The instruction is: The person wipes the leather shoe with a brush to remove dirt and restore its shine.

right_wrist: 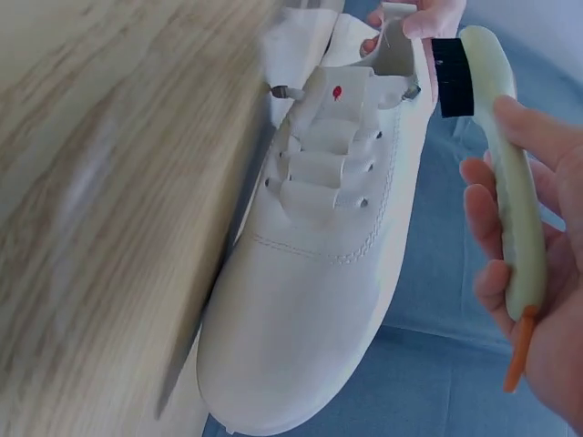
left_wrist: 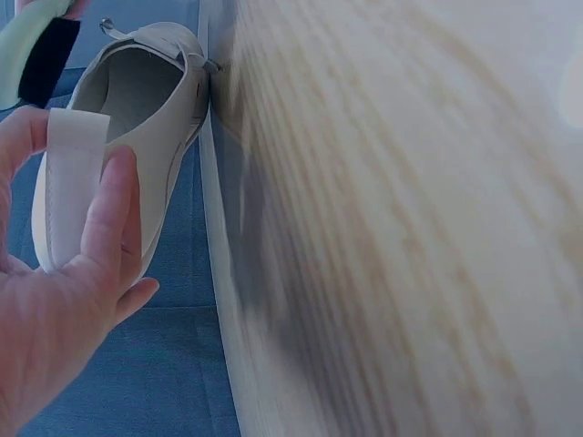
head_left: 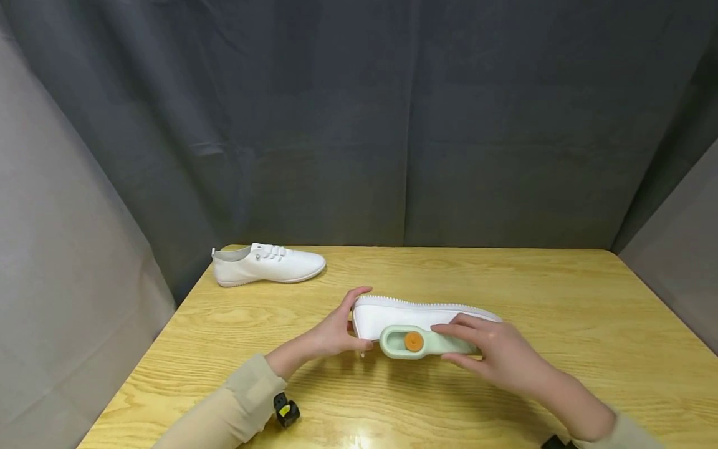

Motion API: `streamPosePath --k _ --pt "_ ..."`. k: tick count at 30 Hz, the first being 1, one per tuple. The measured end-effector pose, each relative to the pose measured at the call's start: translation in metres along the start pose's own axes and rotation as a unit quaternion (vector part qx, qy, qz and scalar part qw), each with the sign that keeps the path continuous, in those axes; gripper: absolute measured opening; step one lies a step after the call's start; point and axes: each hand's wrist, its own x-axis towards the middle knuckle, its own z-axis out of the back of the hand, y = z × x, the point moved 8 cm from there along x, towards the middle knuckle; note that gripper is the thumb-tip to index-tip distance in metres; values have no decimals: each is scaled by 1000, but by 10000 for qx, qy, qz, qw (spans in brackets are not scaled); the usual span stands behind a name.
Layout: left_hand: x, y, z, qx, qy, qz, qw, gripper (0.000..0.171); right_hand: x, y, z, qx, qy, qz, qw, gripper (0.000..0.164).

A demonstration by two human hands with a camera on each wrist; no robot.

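Note:
My left hand (head_left: 331, 333) grips a white lace-up shoe (head_left: 412, 310) by its heel, thumb and fingers either side of the back. The shoe lies tipped on its side, sole turned away from me and toe toward the right. In my right hand (head_left: 499, 349) is a pale green brush (head_left: 395, 355), held by its handle, with an orange round piece on its head. Its black bristles (right_wrist: 453, 77) face the shoe's side near the heel, and a narrow gap shows between them in the right wrist view. The laces (right_wrist: 319, 168) and opening show there too.
A second white shoe (head_left: 275, 265) stands upright at the back left of the wooden table (head_left: 561, 287). Dark grey curtain (head_left: 314, 125) hangs behind the table, with pale cloth (head_left: 73, 249) at the left side. Black wrist devices (head_left: 286, 410) are strapped near both sleeves.

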Motion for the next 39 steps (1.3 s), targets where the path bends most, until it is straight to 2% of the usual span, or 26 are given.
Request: streamPosePath --k 4,9,14,20,25,30,34,37,39 --pt "0 0 0 65 31 -43 10000 92 -1 -1 -4 -171 148 -39 9997 39" --pt "0 -1 0 209 13 -53 9998 91 -3 -19 -1 -321 199 -693 9969 42" --pt "0 -2 1 282 -7 -68 9996 90 -4 -39 8 -529 -19 -1342 9895 43" --pt "2 -1 0 281 13 -54 9996 89 -6 -49 15 -807 -147 -1728 9815 41" --pt "1 -2 0 262 -1 -19 9997 90 -5 -40 15 -490 -136 -1506 9873 44" --pt "1 -3 1 263 5 -44 9996 90 -5 -22 12 -181 -63 -863 9961 44" --pt "1 -2 0 198 36 -52 9998 90 -5 -9 5 -48 124 -398 9991 41" --pt "1 -2 0 206 38 -66 9998 89 -6 -7 2 -89 243 -328 9991 41" --pt "1 -2 0 259 45 -80 9996 90 -7 -11 2 -212 256 -512 9981 42"
